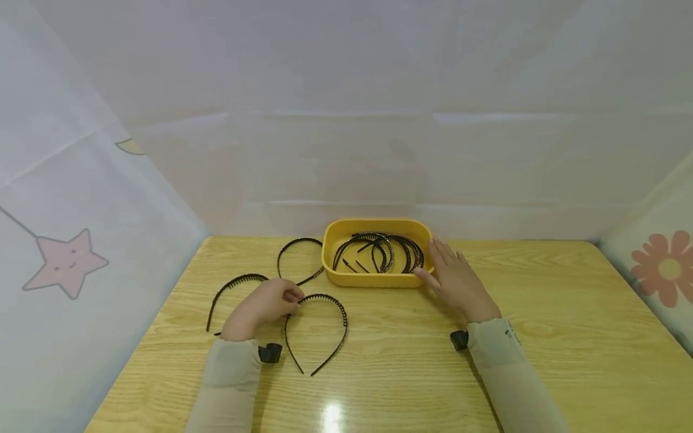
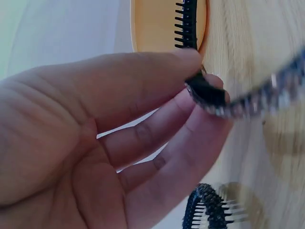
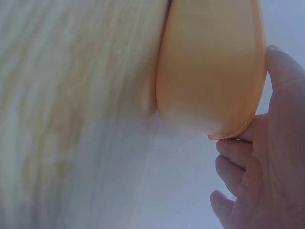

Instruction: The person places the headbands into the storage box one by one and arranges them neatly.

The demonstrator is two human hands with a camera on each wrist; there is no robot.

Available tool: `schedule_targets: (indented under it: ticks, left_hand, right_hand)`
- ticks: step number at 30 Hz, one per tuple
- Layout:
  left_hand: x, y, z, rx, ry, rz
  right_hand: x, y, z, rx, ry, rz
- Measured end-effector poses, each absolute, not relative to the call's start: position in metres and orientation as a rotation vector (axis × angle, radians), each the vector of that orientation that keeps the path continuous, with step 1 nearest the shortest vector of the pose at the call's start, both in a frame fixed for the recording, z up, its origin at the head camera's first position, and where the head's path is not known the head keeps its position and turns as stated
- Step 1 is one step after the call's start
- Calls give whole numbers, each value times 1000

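Note:
My left hand [image 1: 265, 305] pinches a black toothed headband [image 1: 346, 328] near the top of its arc, its two ends pointing toward me. In the left wrist view, thumb and fingertips grip the band [image 2: 209, 93], which has a glittery outer face. At the back of the table stands a yellow plastic basket [image 1: 373, 280] with several dark headbands [image 1: 415, 251] inside. My right hand [image 1: 460, 282] rests against the basket's right end, fingers extended, thumb at the front corner. The right wrist view has that thumb at the basket's rim [image 3: 259, 62].
One headband [image 1: 211, 310] lies on the wooden table [image 1: 400, 373] at the left, partly covered by my left hand. Another headband [image 1: 279, 258] lies just left of the basket. A pale cloth backdrop [image 1: 379, 162] rises behind the table's back edge.

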State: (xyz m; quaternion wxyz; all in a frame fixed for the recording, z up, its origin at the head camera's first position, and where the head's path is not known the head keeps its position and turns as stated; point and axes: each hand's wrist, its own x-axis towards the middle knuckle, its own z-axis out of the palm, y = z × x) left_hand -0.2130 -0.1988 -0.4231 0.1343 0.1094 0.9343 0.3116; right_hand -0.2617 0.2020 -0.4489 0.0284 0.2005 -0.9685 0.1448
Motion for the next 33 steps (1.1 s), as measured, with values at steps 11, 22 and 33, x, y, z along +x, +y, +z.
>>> schedule_targets:
  ticks: [11, 22, 33]
  left_hand:
    - [-220, -200, -431, 320, 2479, 1216]
    - [-217, -183, -426, 312, 2364, 1474]
    - [-217, -170, -423, 206, 2405, 1638]
  right_hand:
    - [-263, 201, -448, 626, -2969, 417]
    - [-263, 202, -447, 626, -2979, 430]
    - [-262, 202, -447, 613, -2994, 433]
